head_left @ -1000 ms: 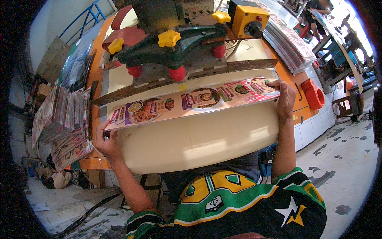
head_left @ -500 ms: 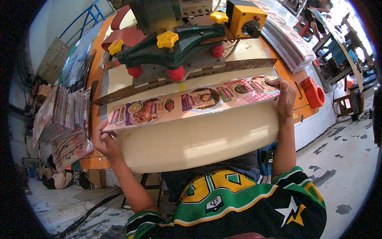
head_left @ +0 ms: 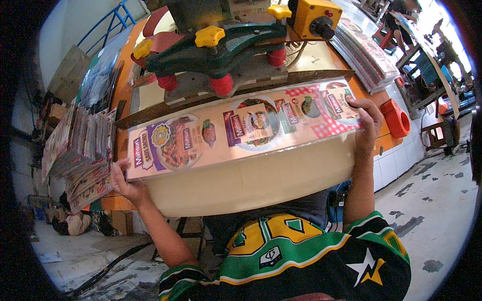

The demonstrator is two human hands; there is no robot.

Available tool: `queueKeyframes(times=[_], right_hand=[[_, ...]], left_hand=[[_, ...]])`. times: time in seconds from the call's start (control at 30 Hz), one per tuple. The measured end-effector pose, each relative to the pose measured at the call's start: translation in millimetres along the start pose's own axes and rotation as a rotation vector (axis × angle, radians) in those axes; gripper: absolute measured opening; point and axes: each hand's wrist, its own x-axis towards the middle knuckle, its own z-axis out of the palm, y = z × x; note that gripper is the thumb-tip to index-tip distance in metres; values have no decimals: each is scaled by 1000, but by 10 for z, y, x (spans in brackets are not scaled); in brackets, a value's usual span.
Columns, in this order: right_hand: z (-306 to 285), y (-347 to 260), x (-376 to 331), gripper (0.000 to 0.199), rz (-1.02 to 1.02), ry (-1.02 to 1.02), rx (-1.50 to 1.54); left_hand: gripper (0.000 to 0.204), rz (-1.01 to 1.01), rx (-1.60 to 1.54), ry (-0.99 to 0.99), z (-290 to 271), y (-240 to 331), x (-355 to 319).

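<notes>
A long printed sheet point(head_left: 211, 131) with glossy clear plastic over it and food pictures on it lies across a cream board point(head_left: 251, 178) in front of me. Its far edge reaches in under the metal bar point(head_left: 165, 106) of a machine. At the right end, my right hand point(head_left: 369, 120) is closed on the sheet's edge, fingers bent over the top. By the near left corner is my left hand point(head_left: 129, 186), thumb and fingers apart, touching or close to the edge. A dark green clamp arm point(head_left: 221, 60) with yellow star knobs and red feet stands over the bar.
A yellow control box point(head_left: 314, 22) with a black dial sits at the machine's right. Stacks of printed sheets point(head_left: 83, 145) stand at left, and another stack point(head_left: 364, 57) at far right. A red holder point(head_left: 395, 119) is at the orange table's right edge. Another person point(head_left: 401, 20) is far right.
The printed sheet now shows more of its face and sits flatter, its far edge nearer the bar. My left hand has loosened from the corner; my right hand has shifted slightly right.
</notes>
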Motion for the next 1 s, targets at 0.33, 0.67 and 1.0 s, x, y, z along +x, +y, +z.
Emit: queueKeyframes(times=[0.33,0.67,1.0], right_hand=[[-254,132,75,26,8,-287,543],[-449,265,70,56,11,-232,595],[-134,-34,65,96,70,-164,516]], left_hand=[[31,180,196,64,-122,-92,-65],[15,-108,-344,26,-183,-51,-21],[24,93,34,47,-305,-173,-40]])
